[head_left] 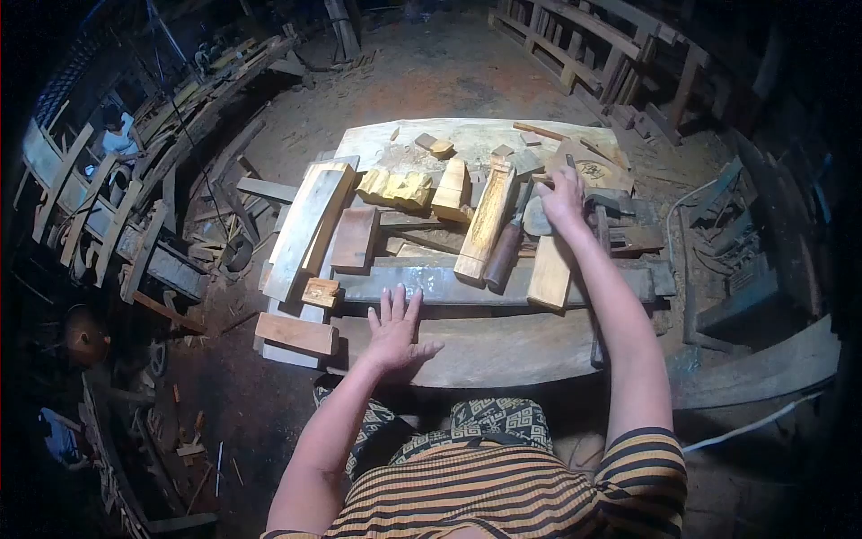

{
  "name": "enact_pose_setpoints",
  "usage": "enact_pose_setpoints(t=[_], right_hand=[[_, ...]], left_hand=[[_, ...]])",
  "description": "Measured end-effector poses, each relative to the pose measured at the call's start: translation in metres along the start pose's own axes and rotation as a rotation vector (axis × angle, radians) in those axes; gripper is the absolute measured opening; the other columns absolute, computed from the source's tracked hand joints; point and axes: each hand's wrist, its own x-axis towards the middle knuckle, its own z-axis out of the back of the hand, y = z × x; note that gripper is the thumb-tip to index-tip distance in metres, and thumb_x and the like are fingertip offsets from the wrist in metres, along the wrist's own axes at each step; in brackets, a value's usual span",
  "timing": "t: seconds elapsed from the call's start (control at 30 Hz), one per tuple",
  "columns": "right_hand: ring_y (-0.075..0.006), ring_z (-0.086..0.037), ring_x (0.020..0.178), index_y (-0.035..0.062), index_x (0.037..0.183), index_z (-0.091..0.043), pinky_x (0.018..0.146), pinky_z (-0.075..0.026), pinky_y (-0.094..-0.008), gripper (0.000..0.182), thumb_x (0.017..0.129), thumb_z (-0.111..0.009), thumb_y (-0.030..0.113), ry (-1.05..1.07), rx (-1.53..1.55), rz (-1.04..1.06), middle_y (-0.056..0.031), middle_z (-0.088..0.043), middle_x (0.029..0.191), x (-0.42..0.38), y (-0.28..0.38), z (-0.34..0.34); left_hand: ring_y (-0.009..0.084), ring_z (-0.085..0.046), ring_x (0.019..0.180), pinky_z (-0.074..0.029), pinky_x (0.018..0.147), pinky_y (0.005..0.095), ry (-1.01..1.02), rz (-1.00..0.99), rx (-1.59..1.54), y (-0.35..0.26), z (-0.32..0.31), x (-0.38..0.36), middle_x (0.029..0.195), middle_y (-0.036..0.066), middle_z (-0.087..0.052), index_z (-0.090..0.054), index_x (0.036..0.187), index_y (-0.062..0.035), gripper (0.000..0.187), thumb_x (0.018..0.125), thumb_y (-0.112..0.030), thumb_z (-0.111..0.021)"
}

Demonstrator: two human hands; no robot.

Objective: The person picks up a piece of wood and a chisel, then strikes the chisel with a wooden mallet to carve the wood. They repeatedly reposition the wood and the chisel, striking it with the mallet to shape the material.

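Observation:
My left hand (393, 328) lies open, fingers spread, at the near edge of a grey plank (458, 286) on the low work table. Farther off, my right hand (564, 199) has curled fingers, with a thin dark piece (569, 161) showing past them; what it holds is mostly hidden. Beside that hand is a rounded pale wooden piece (536, 217), and nearer me a light wood block (549, 274). To its left lie a brown tool with a rounded handle (505, 255) and a long block with a carved, hollowed face (489, 216).
Carved yellow wood (395, 189), a tapered block (452, 190), a brown block (356, 238) and boards (310, 229) cover the table's left. A dark metal tool (612, 205) lies at right. Lumber is stacked around; another person (121, 135) sits far left.

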Motion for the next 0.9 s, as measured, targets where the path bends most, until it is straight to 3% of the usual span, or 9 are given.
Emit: enact_pose_setpoints(t=[0.07, 0.1, 0.27, 0.4, 0.57, 0.7, 0.73, 0.83, 0.9], right_hand=[[-0.0320, -0.051, 0.095, 0.0001, 0.072, -0.059, 0.084, -0.039, -0.0416, 0.026, 0.080, -0.061, 0.025, -0.009, 0.127, 0.242, -0.0172, -0.056, 0.090, -0.010, -0.004, 0.000], [-0.0340, -0.052, 0.086, -0.0007, 0.068, -0.056, 0.078, -0.041, -0.0433, 0.030, 0.081, -0.059, 0.026, -0.007, 0.215, 0.246, -0.0169, -0.055, 0.082, -0.023, 0.026, -0.001], [-0.0364, -0.056, 0.080, 0.0011, 0.077, -0.059, 0.074, -0.043, -0.0462, 0.027, 0.082, -0.057, 0.028, 0.295, 0.234, 0.265, -0.0173, -0.056, 0.082, -0.079, 0.054, 0.016], [-0.0319, -0.049, 0.102, 0.0048, 0.101, -0.060, 0.087, -0.041, -0.0421, 0.031, 0.078, -0.060, 0.026, 0.294, 0.151, 0.453, -0.0143, -0.053, 0.103, -0.111, 0.055, 0.008], [-0.0369, -0.033, 0.124, 0.0089, 0.122, -0.050, 0.100, -0.035, -0.0450, 0.045, 0.082, -0.059, 0.029, 0.224, 0.046, 0.526, -0.0197, -0.040, 0.126, -0.132, 0.045, -0.013], [-0.0378, -0.028, 0.128, 0.0096, 0.126, -0.047, 0.105, -0.030, -0.0463, 0.047, 0.084, -0.057, 0.028, 0.252, 0.058, 0.485, -0.0209, -0.037, 0.130, -0.135, 0.047, -0.010], [-0.0378, -0.028, 0.128, 0.0096, 0.126, -0.047, 0.105, -0.030, -0.0463, 0.047, 0.084, -0.057, 0.028, 0.252, 0.063, 0.484, -0.0209, -0.037, 0.130, -0.134, 0.046, -0.010], [-0.0380, -0.027, 0.129, 0.0093, 0.126, -0.047, 0.106, -0.029, -0.0461, 0.046, 0.085, -0.056, 0.028, 0.269, 0.098, 0.476, -0.0214, -0.036, 0.131, -0.133, 0.046, -0.011], [-0.0382, -0.026, 0.130, 0.0089, 0.125, -0.048, 0.106, -0.029, -0.0459, 0.045, 0.085, -0.056, 0.027, 0.278, 0.121, 0.449, -0.0218, -0.036, 0.132, -0.133, 0.046, -0.011]], left_hand=[[0.0407, 0.007, 0.138, -0.002, 0.105, 0.0620, -0.002, -0.002, -0.001, -0.007, -0.005, -0.002, 0.150, 0.021, 0.001, -0.007, 0.147, -0.0162, 0.107, 0.069, -0.064, -0.063], [0.0407, 0.007, 0.138, -0.002, 0.105, 0.0620, -0.003, 0.002, 0.032, 0.009, 0.009, -0.001, 0.150, 0.021, 0.001, -0.007, 0.147, -0.0162, 0.107, 0.069, -0.064, -0.063], [0.0430, 0.009, 0.137, 0.000, 0.105, 0.0607, -0.002, -0.011, -0.033, 0.002, 0.008, -0.003, 0.150, 0.024, 0.003, -0.006, 0.146, -0.0141, 0.108, 0.069, -0.061, -0.065], [0.0394, 0.007, 0.138, 0.000, 0.106, 0.0604, -0.023, 0.020, -0.022, -0.001, 0.009, -0.004, 0.151, 0.020, 0.000, -0.008, 0.147, -0.0165, 0.106, 0.069, -0.059, -0.066], [0.0385, 0.006, 0.139, 0.000, 0.108, 0.0582, -0.040, 0.023, -0.040, -0.003, 0.011, -0.008, 0.151, 0.019, -0.001, -0.008, 0.147, -0.0188, 0.105, 0.068, -0.057, -0.067], [0.0401, -0.016, 0.135, -0.013, 0.104, 0.0604, -0.106, 0.040, -0.119, -0.008, 0.031, -0.002, 0.144, 0.018, -0.026, -0.033, 0.140, -0.0140, 0.087, 0.070, -0.053, -0.067], [0.0384, -0.035, 0.125, -0.028, 0.099, 0.0549, -0.191, 0.065, -0.110, -0.012, 0.039, 0.005, 0.135, 0.018, -0.039, -0.045, 0.130, -0.0086, 0.074, 0.072, -0.047, -0.068], [0.0372, -0.045, 0.116, -0.038, 0.095, 0.0463, -0.125, 0.119, -0.373, -0.012, 0.075, 0.042, 0.131, 0.020, -0.041, -0.047, 0.126, -0.0046, 0.068, 0.073, -0.041, -0.069], [0.0374, -0.051, 0.108, -0.043, 0.091, 0.0424, -0.291, 0.051, -0.362, -0.004, 0.082, 0.075, 0.127, 0.022, -0.042, -0.044, 0.127, -0.0020, 0.070, 0.072, -0.037, -0.071]])
